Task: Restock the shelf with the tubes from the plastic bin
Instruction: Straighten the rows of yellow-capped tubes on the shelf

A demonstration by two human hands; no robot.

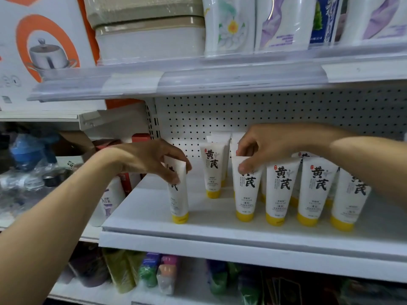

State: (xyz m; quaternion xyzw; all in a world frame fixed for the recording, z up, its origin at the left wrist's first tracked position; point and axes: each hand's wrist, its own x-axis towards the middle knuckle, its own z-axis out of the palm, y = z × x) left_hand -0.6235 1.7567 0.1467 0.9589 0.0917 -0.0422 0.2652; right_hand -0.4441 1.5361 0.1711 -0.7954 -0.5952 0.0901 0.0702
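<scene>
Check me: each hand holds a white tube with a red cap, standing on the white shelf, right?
Wrong only on colour: the caps are yellow, not red. In the head view the left hand pinches the left tube and the right hand the right tube, both standing on the white shelf.

Left fingers point(174, 175) and right fingers point(246, 166) pinch upright tubes point(245, 200).

1. The single view is a wide-angle camera worn on the head, looking forward and slightly down at the shelf point(220, 230) from close range.
2. The upper shelf edge point(220, 78) bows across 12 o'clock; a lower tier point(193, 280) shows at 6 o'clock.
3. The left hand point(149, 159) enters from 8 o'clock, the right hand point(264, 148) from 3 o'clock, each pinching a tube point(179, 201) near centre.
</scene>
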